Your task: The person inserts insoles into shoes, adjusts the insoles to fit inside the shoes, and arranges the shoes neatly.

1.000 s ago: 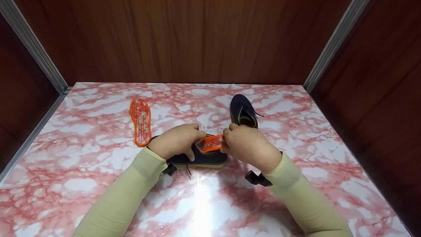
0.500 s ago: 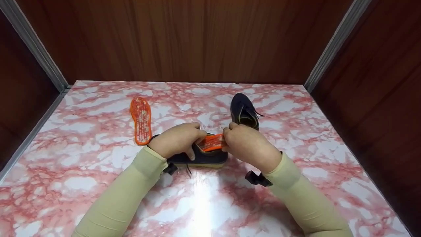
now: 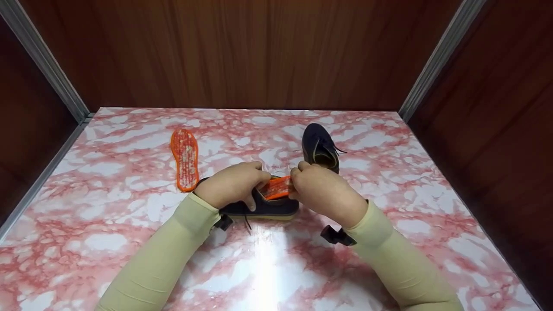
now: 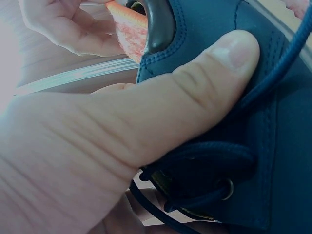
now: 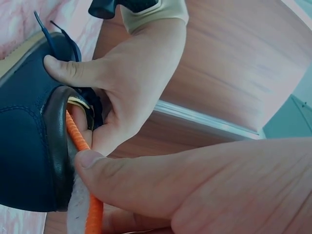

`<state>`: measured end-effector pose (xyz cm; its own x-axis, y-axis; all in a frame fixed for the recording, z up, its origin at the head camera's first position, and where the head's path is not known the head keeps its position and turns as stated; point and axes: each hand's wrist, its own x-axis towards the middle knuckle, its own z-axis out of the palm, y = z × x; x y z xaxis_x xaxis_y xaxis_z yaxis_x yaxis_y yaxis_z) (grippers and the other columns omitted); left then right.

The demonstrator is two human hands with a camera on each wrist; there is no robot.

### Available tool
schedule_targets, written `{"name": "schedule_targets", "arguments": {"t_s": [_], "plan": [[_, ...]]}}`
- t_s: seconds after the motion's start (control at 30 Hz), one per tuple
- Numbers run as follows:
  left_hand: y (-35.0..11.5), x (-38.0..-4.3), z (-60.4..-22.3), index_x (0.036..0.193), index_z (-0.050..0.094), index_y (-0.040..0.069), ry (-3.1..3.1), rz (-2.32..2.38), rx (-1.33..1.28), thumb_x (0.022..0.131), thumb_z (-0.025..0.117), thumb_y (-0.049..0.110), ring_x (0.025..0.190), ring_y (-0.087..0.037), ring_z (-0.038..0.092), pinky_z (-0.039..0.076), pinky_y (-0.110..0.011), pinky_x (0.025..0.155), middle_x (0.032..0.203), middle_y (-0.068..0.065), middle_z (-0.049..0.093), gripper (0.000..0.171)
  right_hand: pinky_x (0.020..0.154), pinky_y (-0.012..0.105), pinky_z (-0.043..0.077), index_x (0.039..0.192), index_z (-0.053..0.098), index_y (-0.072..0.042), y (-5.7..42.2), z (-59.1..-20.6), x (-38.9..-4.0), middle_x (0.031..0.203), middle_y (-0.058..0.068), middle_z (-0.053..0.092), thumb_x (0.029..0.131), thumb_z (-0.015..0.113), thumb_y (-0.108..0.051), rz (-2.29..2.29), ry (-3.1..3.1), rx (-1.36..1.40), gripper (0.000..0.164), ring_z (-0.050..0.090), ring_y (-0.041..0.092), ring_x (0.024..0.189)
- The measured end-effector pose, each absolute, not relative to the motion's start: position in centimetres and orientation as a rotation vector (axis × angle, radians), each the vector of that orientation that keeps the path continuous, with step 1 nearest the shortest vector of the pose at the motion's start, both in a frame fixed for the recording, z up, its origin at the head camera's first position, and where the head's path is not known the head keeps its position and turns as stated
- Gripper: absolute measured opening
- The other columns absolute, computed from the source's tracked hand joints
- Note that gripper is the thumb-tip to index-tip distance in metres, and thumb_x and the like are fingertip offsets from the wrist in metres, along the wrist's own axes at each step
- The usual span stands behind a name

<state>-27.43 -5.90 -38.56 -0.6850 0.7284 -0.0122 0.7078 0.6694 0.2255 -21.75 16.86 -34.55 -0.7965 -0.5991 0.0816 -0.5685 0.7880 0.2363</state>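
Observation:
A dark navy lace-up shoe (image 3: pixel 276 208) lies sideways on the table, toe to the left. My left hand (image 3: pixel 231 183) grips it over the laces; in the left wrist view the thumb (image 4: pixel 195 87) lies along the shoe's side. An orange-edged insole (image 3: pixel 277 187) sticks out of the shoe's opening, its front part hidden inside. My right hand (image 3: pixel 326 190) pinches the heel end of that insole, with the thumb (image 5: pixel 105 170) on its edge in the right wrist view. The insole's pale fuzzy underside (image 5: pixel 78 204) shows there too.
A second orange insole (image 3: pixel 185 160) lies flat at the left. The other navy shoe (image 3: pixel 317 140) stands behind my right hand, toe pointing away. Dark wood panels (image 3: pixel 259 56) close off the back and sides of the pink marbled table (image 3: pixel 108 242).
My right hand has shifted slightly left with the insole's end, so a little less of the insole shows outside the shoe. The left hand and the shoe have stayed in place.

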Motion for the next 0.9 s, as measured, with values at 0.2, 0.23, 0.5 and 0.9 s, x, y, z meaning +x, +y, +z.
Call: {"name": "schedule_targets", "arguments": {"t_s": [0.2,0.23,0.5,0.9], "plan": [[-5.8,-27.4,-38.5,0.093,0.065,0.013,2.777,0.305,1.180,0.063,0.105,0.015,0.090,-0.025,0.065,0.057,-0.041,0.083,0.106,-0.008,0.065,0.050,0.077,0.045,0.065,0.113,0.076,0.001,16.8,-34.6,-21.7,0.095,0.013,0.071,0.100,0.080,-0.035,-0.330,-2.821,0.934,0.038,0.070,0.027,0.090],[-5.8,-27.4,-38.5,0.093,0.065,0.013,2.778,0.304,1.179,0.063,0.105,0.015,0.090,-0.024,0.065,0.057,-0.041,0.083,0.106,-0.007,0.065,0.049,0.077,0.045,0.065,0.113,0.075,0.001,16.8,-34.6,-21.7,0.095,0.013,0.071,0.100,0.081,-0.035,-0.323,-2.822,0.925,0.039,0.070,0.027,0.089],[-5.9,-27.2,-38.4,0.094,0.066,0.014,2.778,0.297,1.193,0.064,0.105,0.017,0.090,-0.023,0.064,0.057,-0.041,0.083,0.107,-0.007,0.065,0.049,0.076,0.052,0.064,0.116,0.075,-0.001,16.9,-34.5,-21.5,0.100,0.013,0.072,0.096,0.084,-0.041,-0.260,-2.914,0.817,0.046,0.072,0.033,0.084],[-5.9,-27.2,-38.5,0.098,0.067,0.013,2.784,0.306,1.211,0.063,0.104,0.016,0.092,-0.026,0.066,0.057,-0.042,0.084,0.106,-0.008,0.066,0.051,0.092,0.055,0.062,0.142,0.066,-0.007,17.1,-33.7,-21.6,0.121,0.016,0.072,0.093,0.087,-0.046,-0.230,-3.049,0.732,0.067,0.069,0.039,0.105]]}}
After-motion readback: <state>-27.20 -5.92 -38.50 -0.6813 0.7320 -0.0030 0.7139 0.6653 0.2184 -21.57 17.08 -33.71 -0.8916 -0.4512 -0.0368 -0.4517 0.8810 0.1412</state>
